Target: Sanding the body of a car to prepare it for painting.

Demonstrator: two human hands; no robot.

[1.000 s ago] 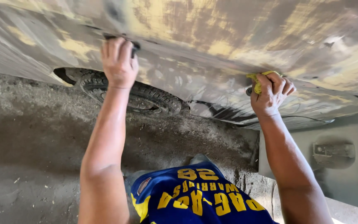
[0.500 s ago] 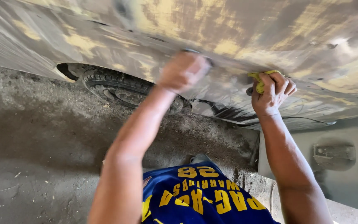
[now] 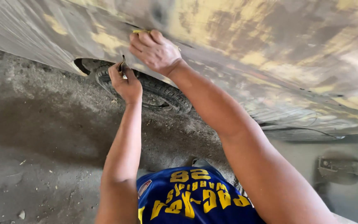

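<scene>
- A small dark sanding pad (image 3: 123,66) is pinched in the left hand (image 3: 125,83), long axis upright, against the panel's lower edge by the tyre (image 3: 158,95).
- A yellow sponge (image 3: 139,32), mostly hidden, is pressed under the right hand (image 3: 154,52)'s curled fingers on the sanded car panel (image 3: 270,62).

Yellow pad (image 3: 139,31) mostly hidden under right hand (image 3: 154,52); tyre (image 3: 162,93) half behind panel (image 3: 270,54).

Lighting: soft daylight, moderately bright, no hard glare. Deep shadow beneath the sanded grey-and-yellow car body panel (image 3: 237,45), darkening the dusty concrete floor (image 3: 30,137). Focus: centre sharp; upper edge smeared. Wide-angle bending at frame edges.
</scene>
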